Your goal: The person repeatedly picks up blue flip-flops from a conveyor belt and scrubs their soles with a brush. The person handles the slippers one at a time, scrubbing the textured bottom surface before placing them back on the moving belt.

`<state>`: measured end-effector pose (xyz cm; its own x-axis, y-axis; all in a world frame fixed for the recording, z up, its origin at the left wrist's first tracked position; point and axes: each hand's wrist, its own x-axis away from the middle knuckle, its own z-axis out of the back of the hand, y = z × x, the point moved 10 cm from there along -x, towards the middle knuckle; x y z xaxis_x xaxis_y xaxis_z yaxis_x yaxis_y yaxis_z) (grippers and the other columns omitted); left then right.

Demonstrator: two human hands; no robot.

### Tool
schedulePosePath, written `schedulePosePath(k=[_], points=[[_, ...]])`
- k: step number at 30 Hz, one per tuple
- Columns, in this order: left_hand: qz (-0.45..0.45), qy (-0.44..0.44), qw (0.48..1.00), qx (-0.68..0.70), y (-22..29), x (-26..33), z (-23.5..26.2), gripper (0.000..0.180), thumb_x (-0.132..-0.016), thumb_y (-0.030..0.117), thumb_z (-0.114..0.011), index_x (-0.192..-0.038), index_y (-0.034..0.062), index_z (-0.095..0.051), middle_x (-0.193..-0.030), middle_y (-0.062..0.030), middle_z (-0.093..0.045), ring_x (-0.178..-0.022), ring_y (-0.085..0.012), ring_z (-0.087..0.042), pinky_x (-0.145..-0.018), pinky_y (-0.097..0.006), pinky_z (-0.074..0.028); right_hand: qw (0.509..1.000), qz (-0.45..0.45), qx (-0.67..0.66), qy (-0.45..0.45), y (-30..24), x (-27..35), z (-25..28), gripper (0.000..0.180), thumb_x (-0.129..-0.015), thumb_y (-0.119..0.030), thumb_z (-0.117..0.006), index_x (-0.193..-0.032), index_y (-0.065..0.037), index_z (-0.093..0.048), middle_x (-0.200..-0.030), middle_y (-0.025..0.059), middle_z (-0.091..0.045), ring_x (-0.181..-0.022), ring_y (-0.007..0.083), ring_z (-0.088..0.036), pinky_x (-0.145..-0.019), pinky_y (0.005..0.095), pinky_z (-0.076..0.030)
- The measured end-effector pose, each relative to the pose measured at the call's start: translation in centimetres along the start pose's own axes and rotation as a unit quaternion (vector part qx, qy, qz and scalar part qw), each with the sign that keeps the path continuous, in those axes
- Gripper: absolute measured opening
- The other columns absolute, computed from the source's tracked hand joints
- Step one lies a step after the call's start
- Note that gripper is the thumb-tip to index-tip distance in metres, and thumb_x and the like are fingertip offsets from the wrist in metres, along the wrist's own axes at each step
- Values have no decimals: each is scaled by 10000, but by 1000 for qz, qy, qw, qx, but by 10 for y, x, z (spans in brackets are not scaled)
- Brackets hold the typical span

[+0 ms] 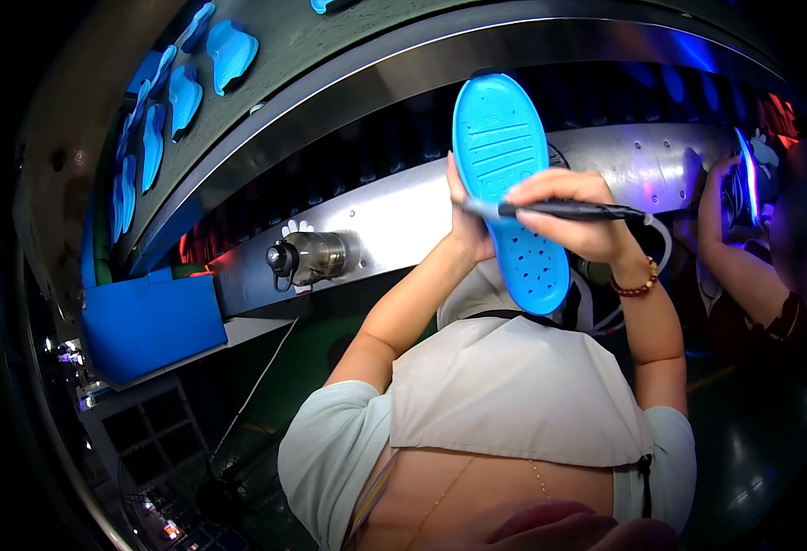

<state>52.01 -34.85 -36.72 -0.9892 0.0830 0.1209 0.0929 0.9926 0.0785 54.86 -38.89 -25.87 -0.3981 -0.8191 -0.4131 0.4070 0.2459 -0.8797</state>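
We see the left hand [468,220] clamped on a blue shoe sole [495,170], fingers wrapped about its left edge near the middle. The right hand [582,207] is closed around a black pen-shaped tool [596,212], held crosswise over the sole. The tool's pale tip points left, toward the left thumb; we cannot tell whether it touches the sole. A light cable [668,243] loops from the tool's back end, past a beaded bracelet [638,288] on the right wrist.

The sole is held up in the air, tilted slightly, its ridged end away from the chest and its hole-dotted end toward the grey apron [523,395]. Beyond it we see a metal shelf [403,211], with the sole reaching across both its far and near edges in our view. Toward the shelf's left end we find a clear bottle [319,257] with a black lid, and a white glove [298,228] showing just behind it. A blue box [154,326] sits by the shelf's left corner.

Farther out, past the shelf's far edge, we see a dark belt [293,60] with a metal rail [330,87] along its near edge; curved blue pieces [231,55] lie toward its left end. On the right, we see another person's arm [739,266] near the shelf's right end, beside a glowing strip [748,179].
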Motion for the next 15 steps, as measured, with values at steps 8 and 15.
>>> schedulePosePath(k=[8, 15], points=[[-139, 191, 948, -215, 28, -3, 17, 920, -706, 771, -129, -1246, 62, -357, -1087, -191, -510, -927, -337, -545, -814, -456, -448, 1000, -12, 12, -4, -1, 8, 11, 148, -695, -7, -625, -841, 11, -637, -810, 112, -641, -750, 168, -609, -684, 259, -474], [-165, 56, 958, -229, 36, -24, -5, 1050, -624, 832, -38, -1142, 7, -431, -902, -208, -569, -798, -309, -580, -706, -417, -486, 998, -51, 29, 28, 6, 15, 31, 158, -680, -2, -634, -838, 1, -636, -842, 120, -636, -794, 189, -609, -729, 267, -465]])
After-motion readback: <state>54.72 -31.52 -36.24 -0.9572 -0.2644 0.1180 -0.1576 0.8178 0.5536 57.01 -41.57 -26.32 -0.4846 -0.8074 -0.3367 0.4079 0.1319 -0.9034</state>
